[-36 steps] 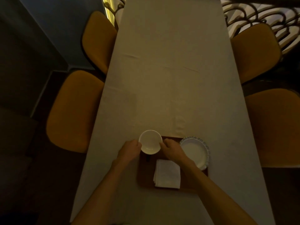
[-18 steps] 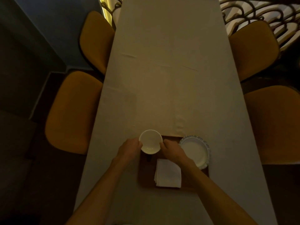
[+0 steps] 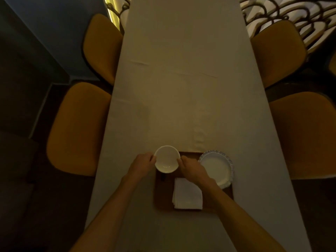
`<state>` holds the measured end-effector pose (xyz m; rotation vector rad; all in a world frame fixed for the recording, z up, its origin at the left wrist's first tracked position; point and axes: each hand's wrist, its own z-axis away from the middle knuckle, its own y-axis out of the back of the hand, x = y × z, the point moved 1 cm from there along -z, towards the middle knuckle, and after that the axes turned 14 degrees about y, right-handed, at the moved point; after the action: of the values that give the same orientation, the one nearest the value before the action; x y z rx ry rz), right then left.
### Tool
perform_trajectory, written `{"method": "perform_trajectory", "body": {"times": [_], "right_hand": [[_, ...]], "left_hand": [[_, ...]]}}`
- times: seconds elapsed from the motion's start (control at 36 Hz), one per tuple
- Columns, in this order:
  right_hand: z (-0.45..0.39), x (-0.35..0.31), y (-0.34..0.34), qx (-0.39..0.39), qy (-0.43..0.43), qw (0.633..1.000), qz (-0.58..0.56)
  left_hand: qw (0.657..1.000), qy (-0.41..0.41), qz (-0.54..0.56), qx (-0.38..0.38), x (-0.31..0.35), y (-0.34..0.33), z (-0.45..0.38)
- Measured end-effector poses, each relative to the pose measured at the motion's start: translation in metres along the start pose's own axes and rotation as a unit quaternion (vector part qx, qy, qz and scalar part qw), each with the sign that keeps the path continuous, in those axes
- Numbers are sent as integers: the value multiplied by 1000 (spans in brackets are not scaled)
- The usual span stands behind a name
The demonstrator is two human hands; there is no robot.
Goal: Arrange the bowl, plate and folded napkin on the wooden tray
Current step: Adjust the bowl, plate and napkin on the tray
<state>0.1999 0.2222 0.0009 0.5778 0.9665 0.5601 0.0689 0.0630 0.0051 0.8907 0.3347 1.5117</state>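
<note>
Head view: two hands on a bowl.
Left hand (image 3: 143,163) and right hand (image 3: 191,169) grip the round white bowl (image 3: 167,159) over the brown wooden tray's (image 3: 163,195) far-left corner.

No text, label or number I can read anywhere; light is dim, so fine marks may escape me.
</note>
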Motion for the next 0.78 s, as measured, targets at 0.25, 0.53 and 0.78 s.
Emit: {"method": "perform_trajectory", "body": {"times": [0.25,0.53,0.78], "right_hand": [[-5,3,-2,20,-24,999,-33],[19,27,22,107,-63,990,-71],[56,77,59,179,-82,976,-89]], "left_hand": [[999,20,38,0,-5,-7,5],[986,77,89,115,31,-6,35],[994,-43,99,23,101,-56,53]]}}
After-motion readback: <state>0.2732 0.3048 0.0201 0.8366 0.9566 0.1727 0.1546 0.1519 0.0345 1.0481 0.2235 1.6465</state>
